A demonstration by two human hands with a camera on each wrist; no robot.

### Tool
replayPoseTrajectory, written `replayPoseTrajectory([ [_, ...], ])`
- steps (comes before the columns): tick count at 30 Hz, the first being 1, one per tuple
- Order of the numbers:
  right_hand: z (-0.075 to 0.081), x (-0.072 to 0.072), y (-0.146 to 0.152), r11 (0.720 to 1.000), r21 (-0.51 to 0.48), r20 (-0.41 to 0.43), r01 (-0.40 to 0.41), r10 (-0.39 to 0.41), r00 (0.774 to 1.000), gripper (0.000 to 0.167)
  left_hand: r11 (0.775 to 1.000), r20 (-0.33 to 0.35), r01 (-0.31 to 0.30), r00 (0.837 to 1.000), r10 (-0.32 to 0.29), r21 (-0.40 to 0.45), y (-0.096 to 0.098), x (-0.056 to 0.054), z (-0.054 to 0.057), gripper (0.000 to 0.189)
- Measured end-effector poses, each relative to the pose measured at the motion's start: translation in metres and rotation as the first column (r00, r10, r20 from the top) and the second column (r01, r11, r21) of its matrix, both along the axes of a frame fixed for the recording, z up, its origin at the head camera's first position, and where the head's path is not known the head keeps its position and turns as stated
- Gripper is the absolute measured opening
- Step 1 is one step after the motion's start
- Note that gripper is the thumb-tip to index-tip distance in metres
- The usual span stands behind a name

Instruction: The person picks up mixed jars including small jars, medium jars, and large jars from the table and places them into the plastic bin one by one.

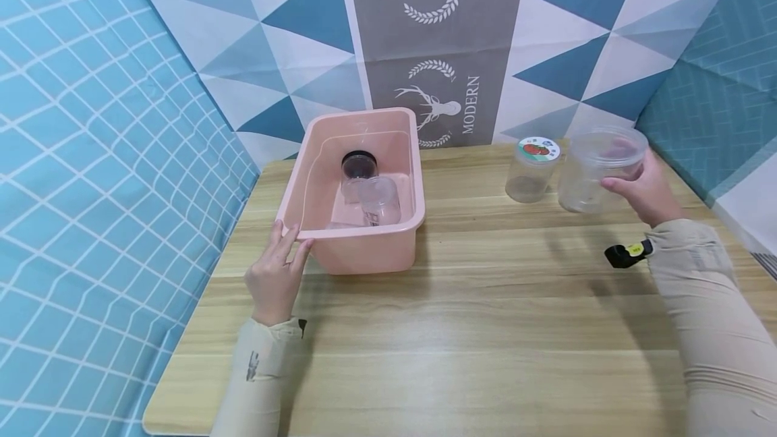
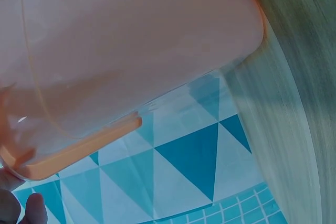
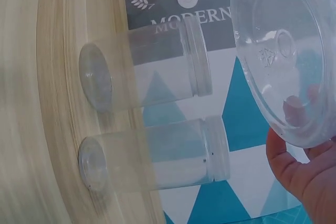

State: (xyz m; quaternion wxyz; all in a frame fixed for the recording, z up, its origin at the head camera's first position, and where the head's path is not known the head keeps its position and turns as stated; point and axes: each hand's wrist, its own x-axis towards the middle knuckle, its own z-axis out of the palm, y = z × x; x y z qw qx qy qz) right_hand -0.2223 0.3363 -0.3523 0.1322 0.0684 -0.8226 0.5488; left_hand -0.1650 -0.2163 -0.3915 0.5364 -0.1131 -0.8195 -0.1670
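My left hand (image 1: 276, 282) grips the rim of a pink plastic basin (image 1: 364, 248) at its near left corner. Inside the basin lie several clear plastic jars, one with a black lid (image 1: 359, 156). On the right, my right hand (image 1: 652, 191) holds a large clear plastic jar (image 3: 286, 77) by its side, above the table. Two other clear jars stand upright beside it: one (image 1: 527, 184) has a white lid with a red tomato picture, and the other (image 1: 573, 187) is partly hidden behind the held jar in the head view.
Beneath everything is a wood-grain table (image 1: 473, 329). A patterned cloth wall (image 1: 303, 32) rises at the back, with blue tiled sheeting (image 1: 91, 187) along the left and teal sheeting (image 1: 716, 106) on the right. A black wrist camera (image 1: 622, 256) sticks out from the right sleeve.
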Motion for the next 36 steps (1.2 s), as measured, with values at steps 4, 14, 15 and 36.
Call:
replayPoseTrajectory([
  [4, 0.001, 0.001, 0.001, 1.0, 0.021, -0.001, -0.012, 0.012, 1.0, 0.069, 1.0, -0.009, -0.001, 1.0, 0.001, -0.005, 0.0, -0.001, -0.002, 0.057],
  [14, -0.003, -0.007, -0.008, 0.994, 0.07, 0.05, -0.083, 0.079, 0.996, 0.066, 1.0, -0.023, 0.0, 1.0, 0.0, -0.009, 0.0, -0.002, -0.002, 0.055],
  [15, -0.003, -0.007, -0.009, 0.994, 0.077, 0.053, -0.082, 0.078, 0.996, 0.066, 1.0, -0.022, -0.003, 1.0, 0.002, -0.011, 0.0, -0.002, -0.002, 0.056],
  [36, 0.007, -0.015, -0.029, 0.979, 0.172, 0.097, -0.106, 0.09, 0.991, 0.077, 1.0, 0.002, 0.0, 1.0, 0.0, -0.019, 0.0, 0.002, 0.002, 0.057],
])
